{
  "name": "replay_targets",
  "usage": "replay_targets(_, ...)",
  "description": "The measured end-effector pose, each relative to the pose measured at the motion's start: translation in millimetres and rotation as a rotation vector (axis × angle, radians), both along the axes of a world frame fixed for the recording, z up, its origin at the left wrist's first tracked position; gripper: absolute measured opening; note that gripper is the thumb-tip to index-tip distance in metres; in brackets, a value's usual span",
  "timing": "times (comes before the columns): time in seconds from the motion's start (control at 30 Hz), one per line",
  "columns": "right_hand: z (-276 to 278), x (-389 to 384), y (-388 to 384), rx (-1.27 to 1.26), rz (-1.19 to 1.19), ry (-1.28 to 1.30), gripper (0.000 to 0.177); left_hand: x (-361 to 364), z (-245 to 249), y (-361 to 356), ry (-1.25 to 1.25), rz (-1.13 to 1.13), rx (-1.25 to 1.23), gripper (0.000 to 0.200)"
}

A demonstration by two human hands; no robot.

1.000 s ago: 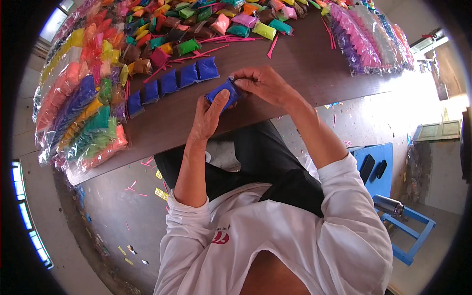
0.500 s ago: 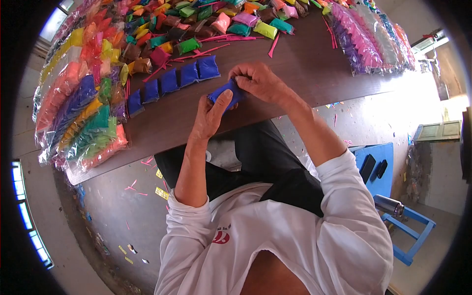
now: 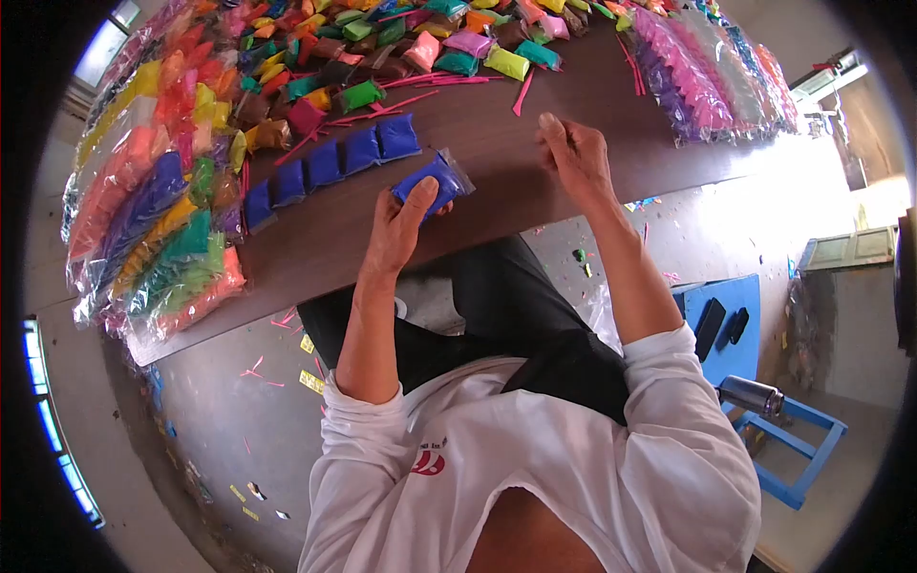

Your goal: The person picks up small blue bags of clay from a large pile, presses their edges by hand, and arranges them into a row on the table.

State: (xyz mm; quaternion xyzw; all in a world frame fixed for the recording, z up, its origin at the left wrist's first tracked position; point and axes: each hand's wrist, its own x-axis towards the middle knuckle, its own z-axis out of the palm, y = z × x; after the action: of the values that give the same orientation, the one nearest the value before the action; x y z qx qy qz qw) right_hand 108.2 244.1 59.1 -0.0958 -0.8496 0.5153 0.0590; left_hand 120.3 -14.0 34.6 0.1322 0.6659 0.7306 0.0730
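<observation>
My left hand (image 3: 405, 212) is closed round a blue packet (image 3: 432, 183) with a clear end, held over the front part of the brown table (image 3: 497, 134). To the right, away from the packet, my right hand (image 3: 574, 155) is raised above the table with its thumb and fingers together; whether something small is between them I cannot make out. A strip of several joined blue packets (image 3: 325, 163) lies to the left of my left hand.
Colourful packets (image 3: 392, 57) are heaped at the back, with pink sticks (image 3: 522, 93) near them. Clear bags of packets stand at the left (image 3: 172, 210) and right (image 3: 702, 86) of the table. A blue stool (image 3: 798, 449) and a metal flask (image 3: 751, 394) are at the lower right.
My right hand has let go of the blue packet and moved right, away from it. The packet stays in my left hand, its clear end now showing.
</observation>
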Motion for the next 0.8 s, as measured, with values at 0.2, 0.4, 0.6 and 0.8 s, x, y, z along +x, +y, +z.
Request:
replay_targets(0.2, -1, -3, -40, -0.188, 0.258, 0.325, 0.029, 0, -14, 1, -0.068, 0.008, 0.077, 0.049)
replay_targets(0.4, -2, -25, -73, -0.132, 0.584, 0.189, 0.026, -2, -29, -5, -0.136, 0.05, -0.062, 0.052)
replay_targets(0.6, 13, -19, -52, -0.377, 0.178, 0.064, 0.025, 2, -14, -3, -0.136, 0.052, 0.007, 0.056)
replay_targets(0.8, -6, 32, 53, 0.72, -0.052, 0.374, 0.031, 2, -3, -4, -0.095, 0.01, 0.019, 0.047)
